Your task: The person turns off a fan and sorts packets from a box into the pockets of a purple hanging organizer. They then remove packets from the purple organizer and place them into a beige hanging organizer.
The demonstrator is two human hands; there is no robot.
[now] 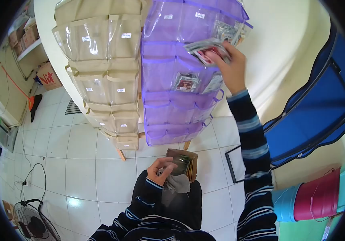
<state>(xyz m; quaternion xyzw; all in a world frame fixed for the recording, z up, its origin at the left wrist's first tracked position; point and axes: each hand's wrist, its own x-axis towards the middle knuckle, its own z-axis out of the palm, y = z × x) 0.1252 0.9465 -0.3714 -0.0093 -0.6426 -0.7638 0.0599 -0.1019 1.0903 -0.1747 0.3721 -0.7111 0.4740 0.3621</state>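
Observation:
Several shiny sachets (204,51) are in my right hand (231,64), its fingers closed on them in front of the purple hanging organizer (160,72). Other sachets (186,81) show through a clear pocket just below. My left hand (162,170) is low, near my lap, its fingers curled at a grey cloth (176,184); whether it grips the cloth is unclear. Beside that hand stands an open cardboard box (194,166) with packets inside. The beige organizer (96,66) with labelled clear pockets hangs left of the purple one.
A blue folded panel with a black frame (313,128) leans at the right. Below it are a blue bucket (287,203) and a dark red bucket (317,195). A fan (35,223) stands at lower left, and a carton (48,76) sits by the left wall.

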